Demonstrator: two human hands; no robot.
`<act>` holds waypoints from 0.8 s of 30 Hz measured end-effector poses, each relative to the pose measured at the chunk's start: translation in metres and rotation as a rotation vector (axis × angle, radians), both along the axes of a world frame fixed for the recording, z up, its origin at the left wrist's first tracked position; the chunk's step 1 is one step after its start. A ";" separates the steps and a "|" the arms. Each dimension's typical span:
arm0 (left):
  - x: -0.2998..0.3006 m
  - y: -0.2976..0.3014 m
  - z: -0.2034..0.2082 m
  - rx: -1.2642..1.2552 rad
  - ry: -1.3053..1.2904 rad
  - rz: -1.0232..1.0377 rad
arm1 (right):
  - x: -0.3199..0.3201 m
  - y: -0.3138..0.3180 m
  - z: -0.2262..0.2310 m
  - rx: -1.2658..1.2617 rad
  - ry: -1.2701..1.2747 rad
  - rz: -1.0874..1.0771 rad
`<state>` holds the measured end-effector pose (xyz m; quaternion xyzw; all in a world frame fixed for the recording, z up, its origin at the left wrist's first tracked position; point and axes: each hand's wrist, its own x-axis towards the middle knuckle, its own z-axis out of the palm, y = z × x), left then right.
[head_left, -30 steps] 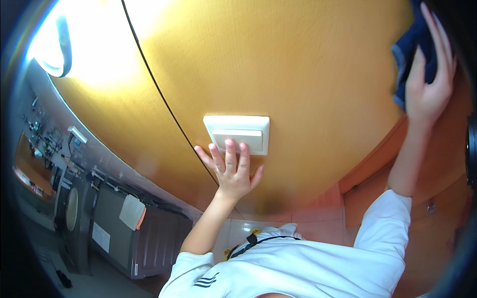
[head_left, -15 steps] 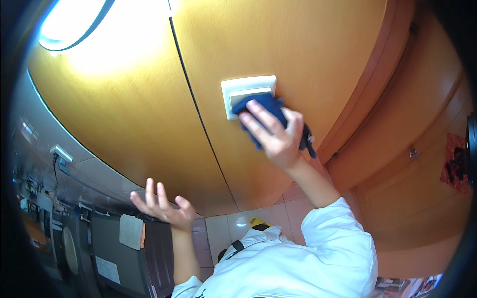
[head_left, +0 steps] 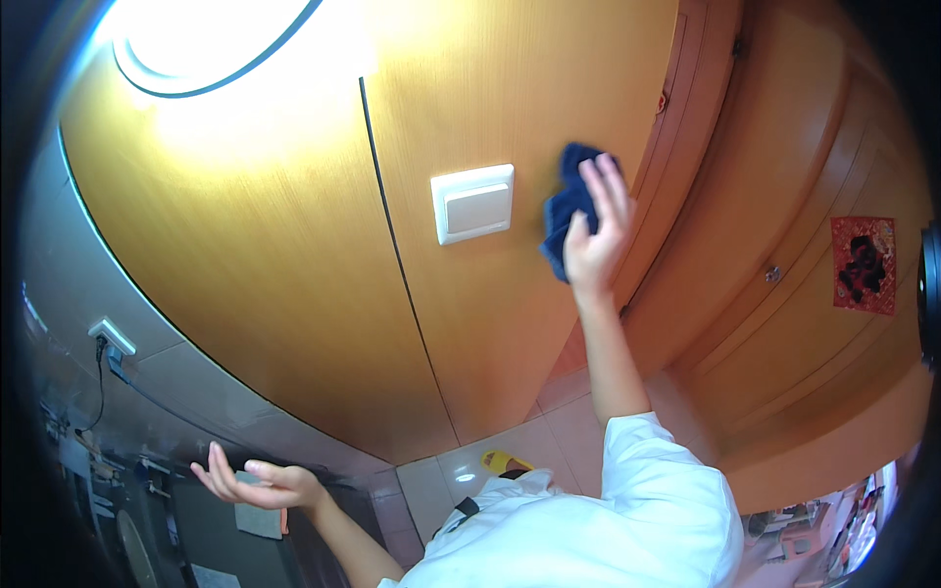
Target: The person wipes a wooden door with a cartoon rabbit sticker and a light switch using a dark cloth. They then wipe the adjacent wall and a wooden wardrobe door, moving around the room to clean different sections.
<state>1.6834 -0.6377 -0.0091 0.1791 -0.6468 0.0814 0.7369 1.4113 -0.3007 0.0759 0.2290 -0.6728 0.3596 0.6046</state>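
Observation:
My right hand (head_left: 602, 235) presses a dark blue cloth (head_left: 566, 218) against the wooden wall panel (head_left: 534, 323), fingers laid over the cloth. A white wall switch (head_left: 474, 207) in a square frame is on the same panel, just left of the cloth and apart from it. My left hand (head_left: 260, 482) is raised at the lower left with its fingers apart, holding nothing. It is nearest to a grey cloth (head_left: 259, 520) draped on a dark appliance, and partly covers it.
A bright round lamp (head_left: 211, 49) glows at the upper left. A wall socket (head_left: 113, 337) has a cord plugged in at the left. A wooden door (head_left: 774, 323) with a red paper decoration (head_left: 865, 265) stands at the right. A yellow slipper (head_left: 505, 462) shows on the tiled floor.
My right hand has moved the blue cloth off the switch and rightward onto the bare panel. The whole switch now shows. My left hand has moved lower and further left.

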 end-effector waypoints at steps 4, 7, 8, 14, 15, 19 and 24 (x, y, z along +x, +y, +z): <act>0.006 -0.015 -0.003 0.038 0.094 -0.042 | -0.018 0.001 0.060 -0.072 0.120 0.000; 0.012 -0.015 -0.004 0.036 0.112 -0.063 | -0.035 -0.040 0.094 0.066 0.089 -0.249; 0.015 -0.011 -0.004 0.036 0.111 -0.063 | -0.025 -0.061 0.102 0.102 0.055 -0.273; 0.053 -0.017 -0.020 0.089 0.072 -0.036 | 0.058 -0.218 0.093 0.445 0.078 -0.041; 0.060 -0.017 -0.021 0.108 0.059 -0.020 | 0.068 -0.247 0.088 0.465 0.107 0.045; 0.080 -0.007 -0.020 0.125 0.036 -0.016 | 0.089 -0.351 0.080 0.509 0.306 0.324; 0.098 -0.003 -0.012 0.071 0.015 0.011 | 0.083 -0.435 0.063 0.372 0.563 0.541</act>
